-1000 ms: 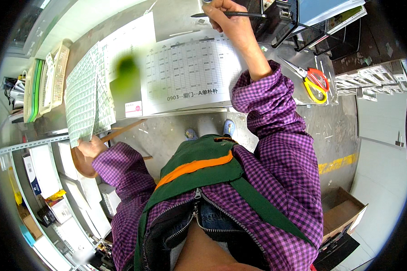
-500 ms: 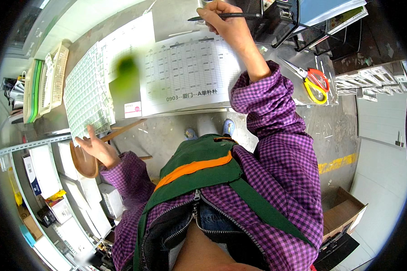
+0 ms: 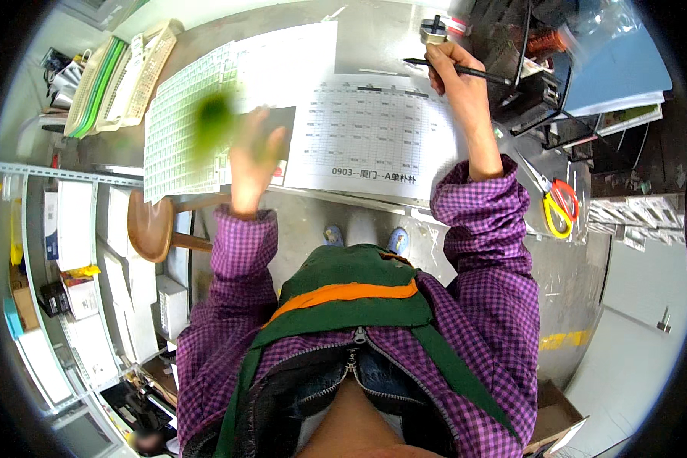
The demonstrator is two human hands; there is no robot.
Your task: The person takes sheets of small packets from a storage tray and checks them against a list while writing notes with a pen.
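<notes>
a workbench is seen from above, with purple checked sleeves entering from the lower edge. the right hand (image 3: 452, 72), in the upper centre-right of the frame, is closed around a black pen (image 3: 458, 70), which is held roughly level with its tip pointing left. just below and left of this hand, a printed table sheet (image 3: 370, 137) is laid flat on the grey bench (image 3: 374, 34) at upper centre. the left hand (image 3: 253, 156) is raised at centre-left with its fingers spread and nothing gripped; it is blurred, and whether it touches the paper under it cannot be told. a sheet of green-lined labels (image 3: 183, 130) is spread to the left of that hand, partly hidden by a green smear on the lens. pale baskets (image 3: 122, 76) are stacked in the upper left. red and yellow scissors (image 3: 559, 204) are seen at the right edge of the bench, and a brown round stool (image 3: 151, 226) is placed below the bench edge at left.
</notes>
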